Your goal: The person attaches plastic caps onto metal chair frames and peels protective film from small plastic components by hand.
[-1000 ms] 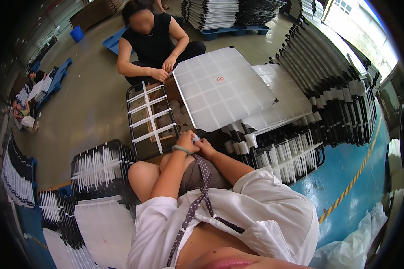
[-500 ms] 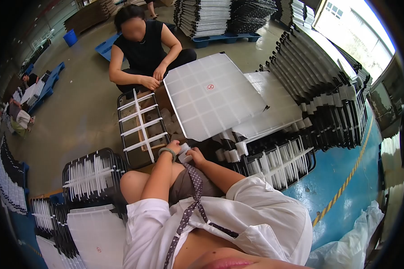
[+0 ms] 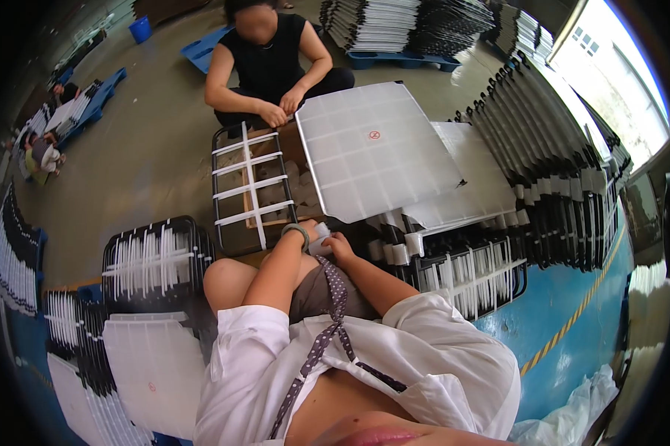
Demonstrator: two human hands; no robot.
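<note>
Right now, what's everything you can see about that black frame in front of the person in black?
The black frame looks like tubing, rounded at its corners. One long white strap crosses four shorter ones. It lies roughly flat, pale wood showing through. A co-worker's hand is at its far right corner; contact is unclear.

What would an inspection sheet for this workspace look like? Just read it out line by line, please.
Surface: grey floor at left, blue floor at right.
Job's things: small white piece at the hands, exact shape unclear; ahead, a black frame with white straps, with a white panel to its right.
Clutter: crumpled plastic sheet, lower right.
Hands: left hand holds the piece; right hand is at it, grip unclear.
Cables: nothing seen.
Surroundings: seated co-worker opposite, hands near the frame's far end; blue bin beyond; stacked frames at right.
</note>
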